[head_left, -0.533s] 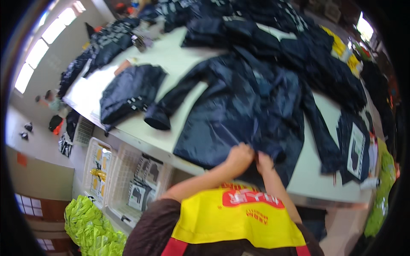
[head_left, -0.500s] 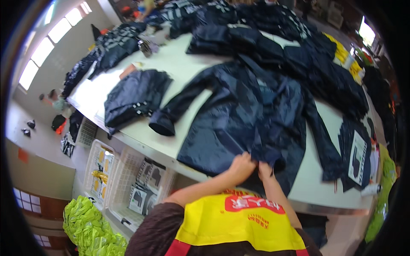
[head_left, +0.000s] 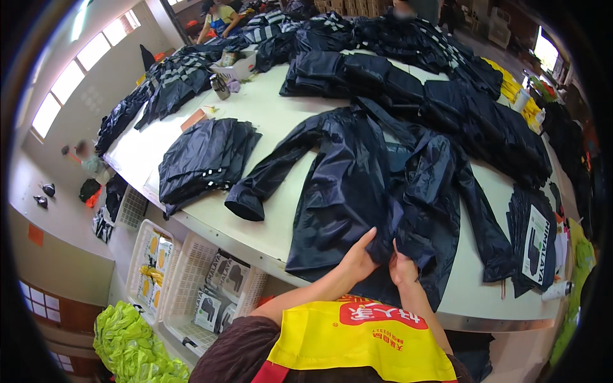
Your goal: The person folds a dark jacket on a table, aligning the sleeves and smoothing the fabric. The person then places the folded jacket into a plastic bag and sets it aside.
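Note:
A dark navy rain jacket [head_left: 377,185] lies spread open on the white table [head_left: 281,134], sleeves out to both sides. My left hand [head_left: 359,258] pinches the jacket's front edge near the bottom hem. My right hand [head_left: 402,267] grips the same hem right beside it. Both hands are close together at the table's near edge. My yellow apron [head_left: 364,341] fills the bottom of the view.
A folded navy jacket [head_left: 204,159] lies to the left. Stacks of dark jackets [head_left: 396,76] cover the far and right side. Packaged items [head_left: 533,239] lie at right. White baskets [head_left: 191,281] sit under the table; green-yellow bags [head_left: 128,348] are on the floor. People are at the far end.
The view has shifted slightly; my hands stay on the jacket's hem and have drawn closer together along the front edge.

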The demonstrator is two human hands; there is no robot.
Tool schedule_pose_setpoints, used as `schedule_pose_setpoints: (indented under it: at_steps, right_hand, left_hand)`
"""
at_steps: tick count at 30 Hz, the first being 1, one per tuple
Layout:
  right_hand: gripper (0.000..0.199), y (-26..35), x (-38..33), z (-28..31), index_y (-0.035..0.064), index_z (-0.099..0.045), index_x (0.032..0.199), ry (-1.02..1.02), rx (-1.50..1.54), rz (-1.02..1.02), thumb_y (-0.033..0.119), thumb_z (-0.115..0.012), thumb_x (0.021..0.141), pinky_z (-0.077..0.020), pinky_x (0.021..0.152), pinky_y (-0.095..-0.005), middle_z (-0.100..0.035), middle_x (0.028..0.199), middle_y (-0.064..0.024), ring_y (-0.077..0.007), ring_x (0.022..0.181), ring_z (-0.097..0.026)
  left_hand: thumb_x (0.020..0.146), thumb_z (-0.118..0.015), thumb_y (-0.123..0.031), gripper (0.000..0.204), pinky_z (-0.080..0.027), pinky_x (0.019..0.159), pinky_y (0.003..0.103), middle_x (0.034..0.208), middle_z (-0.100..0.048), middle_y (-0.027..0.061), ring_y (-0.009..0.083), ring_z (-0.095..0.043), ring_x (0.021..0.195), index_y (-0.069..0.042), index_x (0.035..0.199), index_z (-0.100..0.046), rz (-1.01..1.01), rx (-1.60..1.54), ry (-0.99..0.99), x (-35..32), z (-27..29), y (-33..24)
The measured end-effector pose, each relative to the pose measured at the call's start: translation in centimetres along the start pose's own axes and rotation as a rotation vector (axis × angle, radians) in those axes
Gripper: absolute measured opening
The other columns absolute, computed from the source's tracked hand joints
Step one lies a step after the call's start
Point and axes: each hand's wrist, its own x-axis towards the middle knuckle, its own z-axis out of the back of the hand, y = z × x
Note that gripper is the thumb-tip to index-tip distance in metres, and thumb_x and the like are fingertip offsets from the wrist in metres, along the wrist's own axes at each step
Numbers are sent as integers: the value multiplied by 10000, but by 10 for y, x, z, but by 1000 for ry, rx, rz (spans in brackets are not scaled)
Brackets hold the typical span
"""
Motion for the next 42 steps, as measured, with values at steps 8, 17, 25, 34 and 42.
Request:
schedule_pose_setpoints:
  at_steps: [8,17,25,34,42]
  right_hand:
    - [257,-10,2,83,96,-607,1091,13,-752,370,235,-640,878,-482,653,-262,-632,939,1,-116,766,-578]
    - [214,40,-40,39,63,-691,935,-10,-433,-195,247,-707,828,-496,629,-207,-651,829,-22,-96,690,-587]
    - [179,25,-54,24,105,-653,933,33,-133,-173,236,-706,824,-451,653,-197,-635,881,-11,-89,755,-557]
    - [119,15,-48,22,136,-617,803,10,96,-133,124,-734,796,-346,500,-167,-592,765,43,-47,629,-477]
    - [95,14,-50,20,139,-632,821,24,75,-123,120,-723,806,-334,495,-158,-609,784,51,-32,630,-488]
  left_hand:
    - [766,-669,-268,389,-447,887,394,1028,-642,121,241,-591,976,-35,1069,-596,144,680,-298,33,17,5]
    - [852,-635,-135,231,-474,873,449,1007,-642,127,256,-615,957,-9,1038,-578,230,439,-164,6,16,-9]
    - [832,-649,-83,164,-529,816,396,933,-643,126,236,-645,857,-3,965,-598,204,313,-44,11,18,-2]
    - [822,-642,-53,115,-538,788,352,900,-655,92,216,-649,819,-31,928,-603,12,361,-33,11,14,16]
    - [812,-665,-59,125,-535,762,328,872,-662,74,199,-651,786,-49,921,-606,-9,380,-32,9,16,22]
